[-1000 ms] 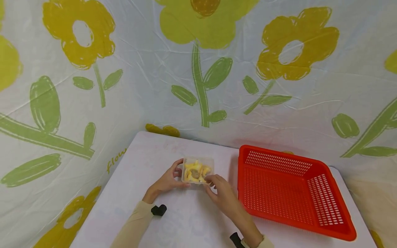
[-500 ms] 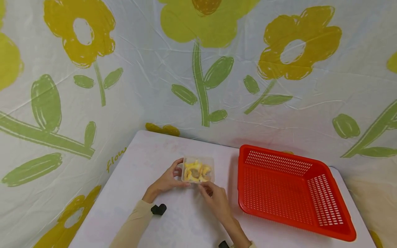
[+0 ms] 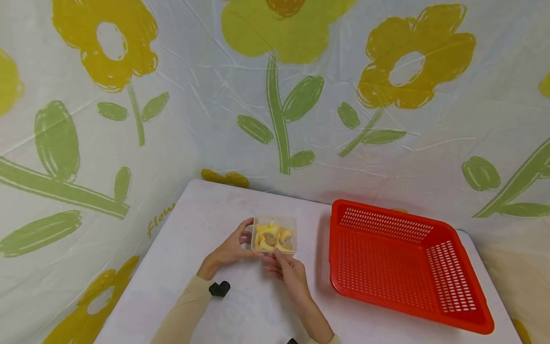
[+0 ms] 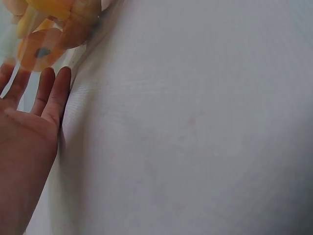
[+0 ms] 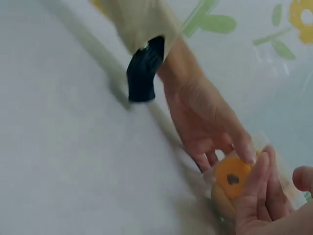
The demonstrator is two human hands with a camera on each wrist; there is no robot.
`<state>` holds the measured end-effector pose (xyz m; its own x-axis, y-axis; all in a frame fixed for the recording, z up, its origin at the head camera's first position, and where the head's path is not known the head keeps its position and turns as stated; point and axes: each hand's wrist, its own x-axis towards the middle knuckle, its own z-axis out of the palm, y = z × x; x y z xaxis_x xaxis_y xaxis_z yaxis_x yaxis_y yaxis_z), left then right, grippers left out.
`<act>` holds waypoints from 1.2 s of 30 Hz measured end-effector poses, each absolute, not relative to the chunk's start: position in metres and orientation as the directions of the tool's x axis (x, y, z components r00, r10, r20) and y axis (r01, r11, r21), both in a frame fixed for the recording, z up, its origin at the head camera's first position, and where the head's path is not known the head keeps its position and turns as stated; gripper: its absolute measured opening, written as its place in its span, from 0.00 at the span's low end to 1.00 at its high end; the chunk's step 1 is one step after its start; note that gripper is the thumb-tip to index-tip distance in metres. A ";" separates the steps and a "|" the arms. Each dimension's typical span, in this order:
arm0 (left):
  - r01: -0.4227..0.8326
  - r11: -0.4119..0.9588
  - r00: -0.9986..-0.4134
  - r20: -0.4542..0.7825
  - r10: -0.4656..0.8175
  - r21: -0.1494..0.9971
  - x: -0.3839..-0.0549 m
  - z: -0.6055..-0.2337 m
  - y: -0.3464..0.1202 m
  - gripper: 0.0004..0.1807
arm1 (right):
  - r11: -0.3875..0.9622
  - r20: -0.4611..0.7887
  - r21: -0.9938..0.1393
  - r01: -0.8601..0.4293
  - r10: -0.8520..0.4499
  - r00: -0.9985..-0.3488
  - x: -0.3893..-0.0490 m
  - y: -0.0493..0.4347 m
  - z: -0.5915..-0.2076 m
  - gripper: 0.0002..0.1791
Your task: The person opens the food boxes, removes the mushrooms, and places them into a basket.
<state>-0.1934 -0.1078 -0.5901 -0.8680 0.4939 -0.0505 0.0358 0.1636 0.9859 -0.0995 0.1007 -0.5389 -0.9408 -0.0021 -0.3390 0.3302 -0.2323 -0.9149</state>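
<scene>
A small clear plastic box (image 3: 288, 225) holds several yellow-orange curved pieces (image 3: 269, 238) of unclear kind, some with a round hole or dark centre. My left hand (image 3: 227, 251) grips the box from its left side, thumb at the near edge and fingers along the side wall. In the left wrist view, those fingers (image 4: 59, 90) lie against the clear wall. My right hand (image 3: 292, 277) is at the near edge, its thumb up at the rim and the other fingers below. The right wrist view has the right fingertips (image 5: 259, 176) close to the left thumb.
A big red plastic basket (image 3: 386, 267) with perforated walls stands on the right of the white-covered table (image 3: 240, 310). A flower-printed cloth (image 3: 206, 110) hangs behind and at the sides. Black wrist mounts (image 3: 219, 288) sit on the sleeves.
My right hand has slid leftward along the box's near edge from its right front corner, and its fingers have turned to below the rim. The left hand keeps its hold on the box.
</scene>
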 end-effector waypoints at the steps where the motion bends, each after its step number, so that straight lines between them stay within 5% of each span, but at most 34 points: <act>1: 0.035 0.166 -0.868 -0.052 0.494 0.985 -0.193 -0.590 -0.109 0.59 | -0.269 -0.355 -0.901 0.340 0.006 -0.935 -0.100 0.099 -0.539 0.24; 5: 0.029 0.156 -0.868 -0.053 0.494 0.987 -0.194 -0.591 -0.112 0.60 | -0.365 -0.376 -0.869 0.333 0.053 -0.925 -0.099 0.092 -0.539 0.22; 26: 0.113 0.207 -0.866 -0.006 0.501 0.972 -0.194 -0.584 -0.104 0.59 | -0.377 -0.342 -0.895 0.238 0.238 -0.909 -0.098 0.086 -0.544 0.13; 36: 0.108 0.195 -0.863 -0.006 0.506 0.975 -0.193 -0.583 -0.106 0.61 | -0.358 -0.399 -0.877 0.321 0.167 -0.902 -0.097 0.086 -0.537 0.23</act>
<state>-0.1933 -0.1056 -0.5833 -0.8626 0.5058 -0.0056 0.1081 0.1950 0.9748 -0.0972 0.0859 -0.5370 -0.9017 0.1674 -0.3986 0.3210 -0.3584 -0.8766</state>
